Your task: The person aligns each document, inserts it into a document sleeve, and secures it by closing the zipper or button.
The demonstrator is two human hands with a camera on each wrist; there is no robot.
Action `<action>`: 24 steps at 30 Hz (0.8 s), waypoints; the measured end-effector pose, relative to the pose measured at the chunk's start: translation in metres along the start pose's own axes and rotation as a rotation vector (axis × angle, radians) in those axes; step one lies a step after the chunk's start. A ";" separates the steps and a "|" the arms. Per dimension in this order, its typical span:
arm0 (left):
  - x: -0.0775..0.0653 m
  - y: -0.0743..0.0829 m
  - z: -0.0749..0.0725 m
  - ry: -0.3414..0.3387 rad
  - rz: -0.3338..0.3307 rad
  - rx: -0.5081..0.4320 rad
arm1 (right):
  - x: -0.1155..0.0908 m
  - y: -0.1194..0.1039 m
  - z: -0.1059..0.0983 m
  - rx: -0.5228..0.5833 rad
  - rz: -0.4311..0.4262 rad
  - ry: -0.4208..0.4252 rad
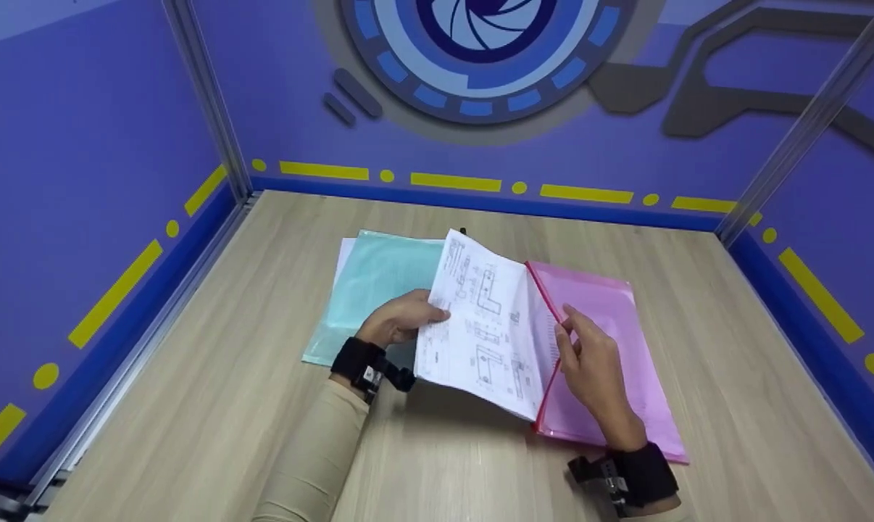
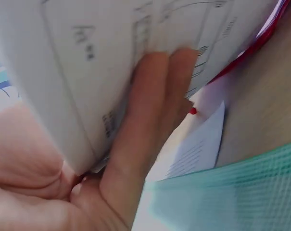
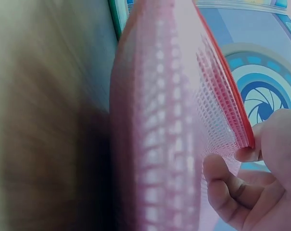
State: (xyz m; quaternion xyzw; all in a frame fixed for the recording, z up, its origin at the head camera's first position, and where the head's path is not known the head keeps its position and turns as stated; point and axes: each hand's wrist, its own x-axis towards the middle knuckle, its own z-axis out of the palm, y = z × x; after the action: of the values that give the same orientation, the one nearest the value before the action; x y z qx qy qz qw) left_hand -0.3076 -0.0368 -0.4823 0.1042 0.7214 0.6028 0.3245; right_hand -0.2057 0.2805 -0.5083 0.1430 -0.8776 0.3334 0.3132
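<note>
My left hand (image 1: 406, 317) grips a stack of paper sheets (image 1: 480, 326) by its left edge, thumb on top and fingers beneath. Technical drawings are printed on the top sheet. The right side of the stack sits inside the mouth of a pink mesh zipper pouch (image 1: 618, 348). With thumb and index finger, my right hand (image 1: 589, 359) pinches the red zipper edge (image 1: 546, 293) and holds that mouth apart. In the right wrist view the pinched zipper corner (image 3: 246, 139) shows close up, the other fingers curled below it.
A teal mesh pouch (image 1: 379, 275) lies flat to the left, partly under the sheets and my left hand. White paper (image 1: 344, 250) shows past its left edge. A small black object (image 1: 463, 231) pokes out behind the stack. Purple walls enclose the wooden table (image 1: 212, 377).
</note>
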 end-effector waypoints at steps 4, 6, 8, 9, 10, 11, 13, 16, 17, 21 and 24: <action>0.006 -0.004 0.004 -0.004 -0.003 -0.070 | -0.002 0.002 0.000 0.030 0.031 -0.013; 0.008 -0.007 0.004 -0.006 0.008 -0.108 | -0.002 0.002 -0.001 0.050 0.051 -0.026; 0.010 -0.009 0.003 -0.008 0.016 -0.148 | -0.002 0.001 -0.001 0.062 0.072 -0.038; 0.010 -0.010 0.003 -0.004 0.014 -0.167 | -0.002 0.000 -0.002 0.066 0.078 -0.038; 0.011 -0.010 0.002 0.003 0.010 -0.182 | -0.002 0.000 -0.002 0.067 0.079 -0.035; 0.011 -0.011 0.002 0.009 0.004 -0.200 | -0.002 0.000 -0.002 0.065 0.076 -0.029; 0.011 -0.010 0.003 0.003 0.003 -0.216 | -0.001 0.000 -0.002 0.045 0.045 -0.012; 0.010 -0.010 0.005 -0.011 0.024 -0.184 | -0.001 0.001 -0.001 0.036 0.001 0.009; 0.010 -0.009 0.006 -0.012 0.032 -0.163 | -0.001 0.001 -0.001 0.038 -0.005 0.012; 0.009 -0.010 0.006 0.009 0.044 -0.052 | -0.001 0.001 -0.002 0.068 0.018 0.019; 0.008 -0.009 0.005 -0.002 0.035 -0.013 | 0.000 0.001 -0.002 0.074 0.041 0.017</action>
State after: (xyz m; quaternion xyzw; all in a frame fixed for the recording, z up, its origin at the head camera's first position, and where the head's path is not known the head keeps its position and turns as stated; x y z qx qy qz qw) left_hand -0.3085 -0.0305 -0.4940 0.1153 0.7152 0.6130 0.3154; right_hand -0.2047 0.2826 -0.5077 0.1335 -0.8648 0.3730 0.3085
